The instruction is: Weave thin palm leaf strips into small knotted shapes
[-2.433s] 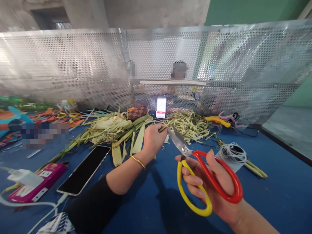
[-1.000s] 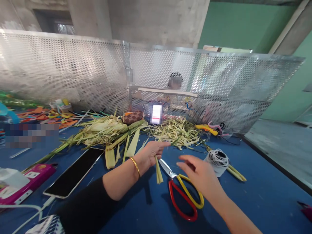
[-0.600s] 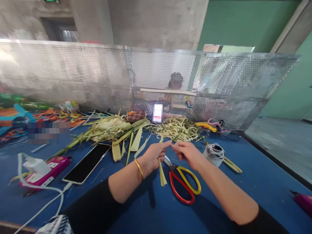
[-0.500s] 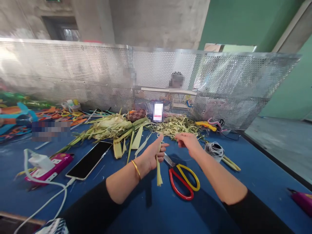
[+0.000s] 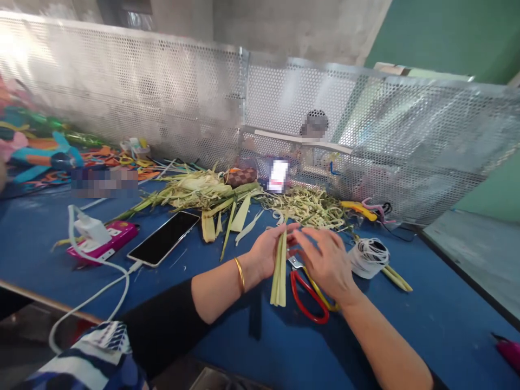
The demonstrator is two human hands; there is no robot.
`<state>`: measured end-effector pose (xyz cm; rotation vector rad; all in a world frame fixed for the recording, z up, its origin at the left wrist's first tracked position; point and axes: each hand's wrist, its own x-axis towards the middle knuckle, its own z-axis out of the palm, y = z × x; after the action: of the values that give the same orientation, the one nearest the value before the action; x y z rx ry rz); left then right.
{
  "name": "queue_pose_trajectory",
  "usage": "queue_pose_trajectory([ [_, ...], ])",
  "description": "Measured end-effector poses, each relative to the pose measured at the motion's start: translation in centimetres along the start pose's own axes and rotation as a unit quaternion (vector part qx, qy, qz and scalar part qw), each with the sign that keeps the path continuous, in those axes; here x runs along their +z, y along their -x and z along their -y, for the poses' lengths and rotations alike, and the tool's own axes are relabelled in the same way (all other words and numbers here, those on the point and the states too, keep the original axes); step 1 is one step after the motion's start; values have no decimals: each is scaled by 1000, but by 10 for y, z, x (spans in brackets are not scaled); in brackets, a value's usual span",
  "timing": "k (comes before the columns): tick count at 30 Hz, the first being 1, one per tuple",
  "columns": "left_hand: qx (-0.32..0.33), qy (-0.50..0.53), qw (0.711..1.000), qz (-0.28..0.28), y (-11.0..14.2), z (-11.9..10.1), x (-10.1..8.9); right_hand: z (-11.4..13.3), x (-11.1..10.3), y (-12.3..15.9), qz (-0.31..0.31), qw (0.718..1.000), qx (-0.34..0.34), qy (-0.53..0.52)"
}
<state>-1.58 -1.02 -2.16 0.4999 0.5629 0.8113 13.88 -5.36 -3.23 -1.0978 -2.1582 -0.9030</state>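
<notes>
My left hand [image 5: 266, 253], with a gold bangle at the wrist, is closed around a folded pale-green husk strip [image 5: 279, 279]; its cut end hangs down toward me. Close on the right is my right hand [image 5: 325, 260], its fingers apart near the upper part of the strip; whether a fingertip touches it I cannot tell. Beneath the right hand lie scissors [image 5: 311, 303] with one red and one yellow handle, partly hidden. Beyond both hands are a heap of thin curled strips [image 5: 311, 206] and a pile of long husk leaves [image 5: 199, 189].
A phone [image 5: 164, 238] on a white cable lies left, beside a magenta power strip [image 5: 103, 244]. A roll of white cord [image 5: 369, 257] and stalks [image 5: 397, 277] sit right. A lit phone screen [image 5: 278, 176] and checked pouch [image 5: 240, 176] stand before the perforated metal screen [image 5: 190, 119].
My right hand has come down and closer to the left, fingers spreading. The husk strip now shows wider and more upright. The view has tilted and shifted.
</notes>
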Motion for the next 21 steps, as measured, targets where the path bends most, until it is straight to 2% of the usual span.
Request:
queue_pose_trajectory([
  [3, -43, 0, 999, 21, 0, 6, -1, 18, 4, -1, 4, 994, -96, -47],
  [5, -72, -21, 997, 25, 1, 9, -1, 19, 4, -2, -17, 992, -89, -87],
  [7, -65, -65, 996, -8, 2, 11, 0, 14, 3, -1, -41, 988, -6, -146],
  [9, -18, -129, 990, -61, 5, 10, 2, 5, -1, 1, -72, 964, 143, -212],
  [11, 36, -192, 978, -78, 8, 8, 5, -4, -6, 1, -87, 909, 292, -283],
  [13, 41, -218, 975, -32, 12, 6, 7, -10, -10, 1, -84, 850, 383, -353],
  [15, -8, -223, 975, 18, 14, 5, 9, -14, -12, -2, -65, 812, 419, -402],
  [18, -92, -220, 969, 67, 13, 8, 8, -13, -15, -6, -22, 790, 423, -443],
  [21, -140, -214, 961, 105, 9, 14, 6, -10, -15, -9, 27, 774, 405, -486],
])
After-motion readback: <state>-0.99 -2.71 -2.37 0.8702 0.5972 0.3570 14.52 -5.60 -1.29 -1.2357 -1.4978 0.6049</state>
